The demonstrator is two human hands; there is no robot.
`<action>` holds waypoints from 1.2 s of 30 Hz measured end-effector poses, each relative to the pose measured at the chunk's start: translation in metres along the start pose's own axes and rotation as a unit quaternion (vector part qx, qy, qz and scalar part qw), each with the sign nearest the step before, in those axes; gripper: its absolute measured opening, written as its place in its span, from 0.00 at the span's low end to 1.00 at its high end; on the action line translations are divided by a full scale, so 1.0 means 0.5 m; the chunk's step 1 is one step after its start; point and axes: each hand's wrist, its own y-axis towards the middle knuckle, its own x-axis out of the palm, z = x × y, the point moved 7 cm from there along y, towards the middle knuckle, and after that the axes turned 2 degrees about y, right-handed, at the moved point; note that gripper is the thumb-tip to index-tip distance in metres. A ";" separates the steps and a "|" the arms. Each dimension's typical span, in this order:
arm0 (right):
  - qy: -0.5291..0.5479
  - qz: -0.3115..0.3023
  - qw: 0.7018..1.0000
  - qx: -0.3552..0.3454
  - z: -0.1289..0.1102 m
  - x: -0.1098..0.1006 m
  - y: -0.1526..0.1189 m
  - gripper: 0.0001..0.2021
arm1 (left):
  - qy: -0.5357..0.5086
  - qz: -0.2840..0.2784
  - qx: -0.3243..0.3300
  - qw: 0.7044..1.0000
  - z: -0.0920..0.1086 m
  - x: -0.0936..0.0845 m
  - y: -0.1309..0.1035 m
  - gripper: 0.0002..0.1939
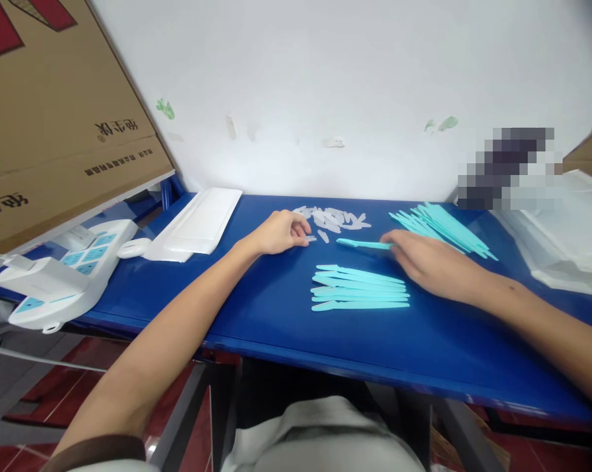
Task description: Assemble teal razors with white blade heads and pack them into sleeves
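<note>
My right hand (418, 259) is closed on the handle end of a turquoise eyebrow razor (364, 244), whose head points left toward my other hand. My left hand (280, 232) pinches a small clear plastic cap (311, 238) at its fingertips, just above the table. Beyond it lies a loose pile of similar clear caps (332, 218), with one single cap (323, 236) nearer to me. A row of several turquoise razors (359, 288) lies side by side in front of me, heads to the left. Behind my right hand is a larger heap of razors (443, 226).
The blue table (276, 314) meets a white wall (300, 78). White trays (197, 223) lie at the left, near a power strip (74, 278) with plugged-in chargers. A large cardboard box (64, 98) stands at the left. Stacked translucent trays (566, 229) are at the right.
</note>
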 end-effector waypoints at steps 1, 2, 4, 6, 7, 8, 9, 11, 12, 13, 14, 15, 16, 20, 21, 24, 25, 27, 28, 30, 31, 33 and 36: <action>0.006 -0.006 1.000 0.003 -0.001 0.002 -0.001 0.18 | -0.009 -0.018 -0.007 1.000 0.000 0.002 -0.001 0.11; 0.010 -0.010 1.000 0.004 -0.002 0.003 -0.002 0.18 | -0.016 -0.035 -0.015 0.999 0.000 0.004 -0.003 0.12; 0.017 -0.015 1.000 0.005 -0.003 0.004 -0.002 0.17 | -0.027 -0.059 -0.033 0.997 -0.002 0.007 -0.005 0.11; 0.024 -0.020 1.000 0.006 -0.005 0.005 -0.001 0.17 | -0.031 -0.071 -0.046 0.996 -0.004 0.008 -0.004 0.10; 0.027 -0.022 0.999 0.006 -0.005 0.006 -0.001 0.17 | -0.032 -0.076 -0.050 0.995 -0.005 0.009 -0.004 0.10; 0.031 -0.024 0.999 0.008 -0.007 0.005 -0.001 0.17 | -0.030 -0.081 -0.055 0.995 -0.006 0.010 -0.003 0.09; 0.035 -0.024 0.999 0.009 -0.008 0.005 0.000 0.17 | -0.028 -0.084 -0.059 0.994 -0.007 0.010 -0.002 0.09; 0.042 -0.021 0.999 0.011 -0.012 0.002 0.000 0.17 | -0.024 -0.090 -0.067 0.993 -0.008 0.012 0.000 0.08; 0.044 -0.018 0.999 0.011 -0.015 0.000 0.000 0.17 | -0.023 -0.092 -0.069 0.993 -0.008 0.012 0.001 0.07; 0.045 -0.014 0.999 0.010 -0.017 -0.002 0.000 0.17 | -0.022 -0.091 -0.071 0.993 -0.007 0.012 0.001 0.07; 0.045 -0.009 0.999 0.009 -0.020 -0.004 0.000 0.17 | -0.021 -0.089 -0.073 0.993 -0.007 0.012 0.001 0.06; 0.044 -0.005 0.999 0.008 -0.022 -0.006 0.000 0.18 | -0.018 -0.087 -0.075 0.993 -0.006 0.012 0.001 0.06; 0.044 0.000 0.999 0.007 -0.024 -0.007 0.000 0.18 | -0.016 -0.083 -0.077 0.993 -0.006 0.011 0.001 0.06; 0.052 0.013 0.999 -0.008 -0.031 -0.007 -0.001 0.19 | -0.025 -0.088 -0.076 0.993 -0.001 0.015 -0.003 0.10; 0.055 0.013 0.998 -0.014 -0.033 -0.006 -0.001 0.19 | -0.032 -0.096 -0.077 0.992 0.000 0.018 -0.004 0.12; 0.062 0.009 0.997 -0.033 -0.043 -0.003 -0.002 0.20 | -0.040 -0.109 -0.084 0.990 0.002 0.022 -0.006 0.14; 0.065 0.008 0.997 -0.038 -0.046 -0.003 -0.002 0.20 | -0.037 -0.108 -0.085 0.990 0.004 0.022 -0.007 0.14; 0.070 0.005 0.996 -0.048 -0.053 -0.002 -0.001 0.19 | -0.031 -0.109 -0.085 0.990 0.006 0.022 -0.008 0.12; 0.073 0.005 0.996 -0.051 -0.056 -0.001 0.000 0.19 | -0.027 -0.110 -0.086 0.990 0.007 0.022 -0.008 0.12; 0.079 0.004 0.995 -0.056 -0.061 0.001 0.003 0.19 | -0.022 -0.114 -0.086 0.990 0.009 0.023 -0.008 0.11; 0.081 0.004 0.995 -0.058 -0.063 0.003 0.004 0.19 | -0.021 -0.115 -0.081 0.990 0.010 0.024 -0.008 0.11; 0.085 0.001 0.995 -0.061 -0.068 0.007 0.007 0.19 | -0.020 -0.115 -0.063 0.991 0.015 0.024 -0.007 0.10; 0.088 0.000 0.994 -0.065 -0.074 0.011 0.009 0.19 | -0.020 -0.103 -0.045 0.993 0.017 0.023 -0.006 0.08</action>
